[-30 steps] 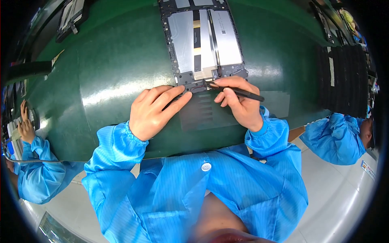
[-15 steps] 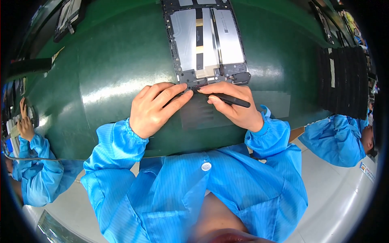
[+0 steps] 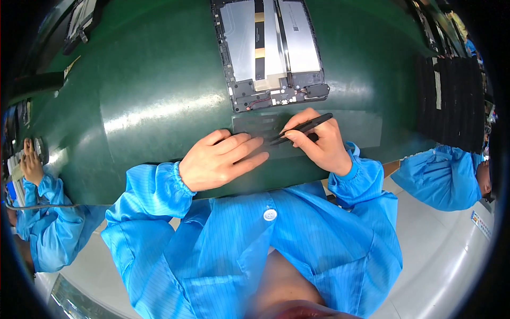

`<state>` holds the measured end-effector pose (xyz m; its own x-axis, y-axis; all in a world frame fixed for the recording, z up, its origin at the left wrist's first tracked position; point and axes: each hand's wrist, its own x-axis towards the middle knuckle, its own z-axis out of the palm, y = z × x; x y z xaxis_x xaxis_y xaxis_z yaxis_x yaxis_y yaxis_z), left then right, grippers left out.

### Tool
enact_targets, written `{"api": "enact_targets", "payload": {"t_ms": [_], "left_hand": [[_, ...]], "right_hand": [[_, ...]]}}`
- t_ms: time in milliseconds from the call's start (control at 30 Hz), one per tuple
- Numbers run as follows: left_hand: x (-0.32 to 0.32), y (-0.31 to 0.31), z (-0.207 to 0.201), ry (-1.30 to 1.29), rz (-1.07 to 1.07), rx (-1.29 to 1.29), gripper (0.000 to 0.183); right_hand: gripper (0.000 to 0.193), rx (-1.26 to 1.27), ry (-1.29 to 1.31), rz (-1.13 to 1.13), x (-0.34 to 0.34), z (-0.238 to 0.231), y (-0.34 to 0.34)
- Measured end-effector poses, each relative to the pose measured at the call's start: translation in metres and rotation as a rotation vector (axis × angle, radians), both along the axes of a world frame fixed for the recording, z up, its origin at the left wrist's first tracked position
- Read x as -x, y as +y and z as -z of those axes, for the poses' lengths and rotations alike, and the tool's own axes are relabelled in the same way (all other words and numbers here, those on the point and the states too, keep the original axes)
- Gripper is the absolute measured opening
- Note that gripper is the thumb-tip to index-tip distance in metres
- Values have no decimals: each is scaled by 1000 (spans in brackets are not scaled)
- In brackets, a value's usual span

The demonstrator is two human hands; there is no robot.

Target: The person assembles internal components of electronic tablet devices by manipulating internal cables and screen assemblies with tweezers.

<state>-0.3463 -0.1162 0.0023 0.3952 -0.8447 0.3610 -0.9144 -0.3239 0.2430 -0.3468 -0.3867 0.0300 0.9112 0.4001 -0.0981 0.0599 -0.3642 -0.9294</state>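
Observation:
An opened tablet (image 3: 297,40) lies on the green mat at the top middle, its silver battery panels, dark flex strip and lower circuit parts bare. Just below it is a translucent sheet (image 3: 350,127) flat on the mat. Black tweezers (image 3: 313,123) are gripped in my right hand (image 3: 325,143), their tips pointing left and down over the sheet. My left hand (image 3: 226,159) is at the sheet's left end, palm down, fingers stretched out and slightly apart. I see nothing held in it. Whether its fingertips touch the sheet is not plain.
The green mat (image 3: 154,69) spreads around both hands. On the right is a stack of black slabs (image 3: 454,101). A dark device (image 3: 79,26) rests at the upper left. Blue-sleeved co-workers sit at both sides; one's hand (image 3: 32,162) shows at far left.
Both hands have drawn back from the tablet's lower edge toward me, over the translucent sheet. My left fingers have come off the tablet; the tweezers stay in my right hand.

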Motion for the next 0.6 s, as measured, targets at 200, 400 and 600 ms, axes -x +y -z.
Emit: {"api": "enact_targets", "payload": {"t_ms": [200,400,600], "left_hand": [[-1,0,-3,-3,8,-47,42],[0,-2,-4,13,-2,-44,42],[-1,-4,-7,19,-3,-52,41]], "right_hand": [[12,20,-79,69,1,3,7],[13,49,-119,64,1,8,13],[15,-314,308,146,-6,2,5]]}}
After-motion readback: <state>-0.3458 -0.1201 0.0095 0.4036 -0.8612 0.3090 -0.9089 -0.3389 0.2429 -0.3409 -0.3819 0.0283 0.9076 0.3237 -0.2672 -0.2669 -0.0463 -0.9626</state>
